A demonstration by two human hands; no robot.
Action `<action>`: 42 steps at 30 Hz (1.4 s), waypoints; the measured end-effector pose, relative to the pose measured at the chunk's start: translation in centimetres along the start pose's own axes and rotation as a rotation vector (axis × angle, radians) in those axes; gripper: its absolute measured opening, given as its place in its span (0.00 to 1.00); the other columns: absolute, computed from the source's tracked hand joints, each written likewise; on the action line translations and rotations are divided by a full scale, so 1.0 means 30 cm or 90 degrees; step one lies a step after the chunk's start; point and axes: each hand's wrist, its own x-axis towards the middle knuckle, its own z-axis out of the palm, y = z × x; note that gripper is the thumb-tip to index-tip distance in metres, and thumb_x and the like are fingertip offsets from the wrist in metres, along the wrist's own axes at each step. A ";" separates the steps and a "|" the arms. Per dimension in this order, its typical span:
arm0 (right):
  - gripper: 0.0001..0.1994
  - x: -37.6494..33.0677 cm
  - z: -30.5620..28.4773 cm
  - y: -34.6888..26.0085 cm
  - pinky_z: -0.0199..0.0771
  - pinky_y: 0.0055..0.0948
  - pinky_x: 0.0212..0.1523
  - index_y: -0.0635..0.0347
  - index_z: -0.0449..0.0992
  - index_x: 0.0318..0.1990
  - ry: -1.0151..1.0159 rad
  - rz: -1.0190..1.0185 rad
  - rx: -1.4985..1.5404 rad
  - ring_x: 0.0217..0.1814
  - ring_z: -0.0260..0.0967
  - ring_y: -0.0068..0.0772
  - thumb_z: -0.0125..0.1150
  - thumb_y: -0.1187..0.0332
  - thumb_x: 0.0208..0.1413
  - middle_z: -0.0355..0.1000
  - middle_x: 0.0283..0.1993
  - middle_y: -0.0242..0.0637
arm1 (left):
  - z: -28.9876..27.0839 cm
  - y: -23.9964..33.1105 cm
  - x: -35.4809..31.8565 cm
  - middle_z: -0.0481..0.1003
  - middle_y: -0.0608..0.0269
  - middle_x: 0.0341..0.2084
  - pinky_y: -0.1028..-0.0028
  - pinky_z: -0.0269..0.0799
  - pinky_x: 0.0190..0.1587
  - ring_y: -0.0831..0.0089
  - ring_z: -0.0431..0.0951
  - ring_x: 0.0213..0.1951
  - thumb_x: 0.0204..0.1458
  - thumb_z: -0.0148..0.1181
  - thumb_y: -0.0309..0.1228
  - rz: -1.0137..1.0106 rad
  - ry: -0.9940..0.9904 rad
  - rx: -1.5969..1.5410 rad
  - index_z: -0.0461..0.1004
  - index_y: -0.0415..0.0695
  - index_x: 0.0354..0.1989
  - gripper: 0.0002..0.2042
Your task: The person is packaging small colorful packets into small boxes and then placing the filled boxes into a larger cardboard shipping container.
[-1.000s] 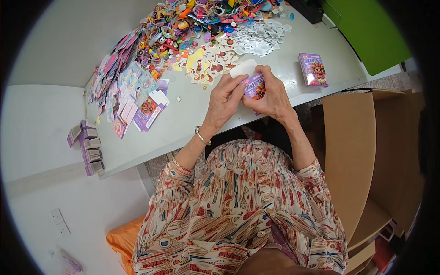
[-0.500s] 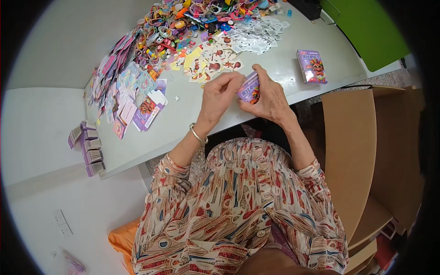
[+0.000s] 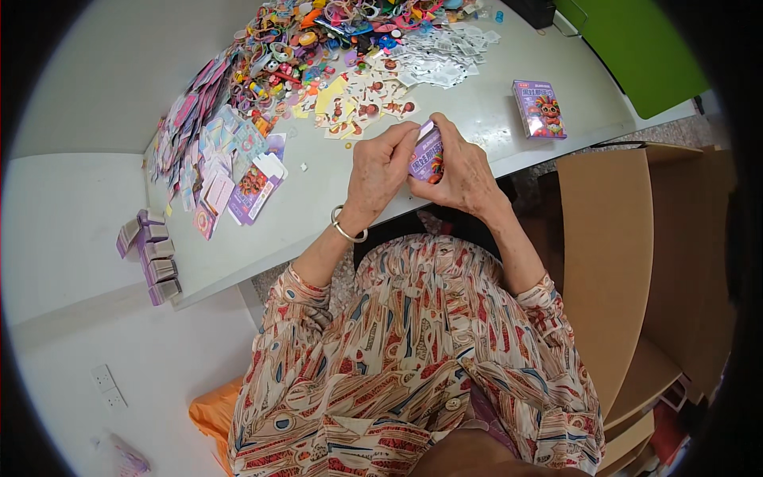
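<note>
Just above the table's front edge I hold a small purple printed carton between both hands. My left hand is closed at the carton's left side, its thumb and fingers at the upper end, where a pale flap or edge shows. My right hand grips the other side, with the fingers over the top and the thumb along the lower edge. A matching purple carton stands on the table to the right. Flat, unfolded cartons lie to the left.
A heap of colourful trinkets covers the far table, beside white packets and picture cards. Glossy cards pile up at left. Purple bundles sit along the left edge. A big cardboard box stands at right.
The carton has tilted slightly in my hands, and a pale flap or edge now shows at its top. My left fingers have shifted closer against it.
</note>
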 end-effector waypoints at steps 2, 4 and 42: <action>0.43 0.001 -0.002 -0.008 0.76 0.43 0.40 0.70 0.56 0.60 0.010 -0.010 0.002 0.40 0.73 0.59 0.69 0.59 0.35 0.69 0.48 0.59 | -0.005 0.003 -0.003 0.76 0.56 0.19 0.77 0.66 0.25 0.79 0.71 0.20 0.56 0.56 0.27 -0.003 -0.012 0.009 0.77 0.37 0.43 0.10; 0.44 0.002 -0.010 -0.016 0.76 0.44 0.39 0.69 0.54 0.60 -0.032 0.039 0.018 0.38 0.73 0.59 0.70 0.59 0.35 0.70 0.45 0.60 | -0.006 0.010 -0.008 0.77 0.61 0.20 0.80 0.66 0.26 0.84 0.70 0.23 0.56 0.56 0.26 -0.008 -0.025 0.018 0.77 0.37 0.45 0.10; 0.43 0.101 -0.331 0.168 0.68 0.45 0.52 0.72 0.53 0.61 0.141 0.294 -0.364 0.51 0.67 0.56 0.66 0.51 0.43 0.67 0.53 0.58 | 0.005 -0.020 -0.091 0.74 0.45 0.45 0.64 0.69 0.49 0.49 0.74 0.48 0.53 0.59 0.28 0.057 -0.008 0.046 0.68 0.38 0.52 0.18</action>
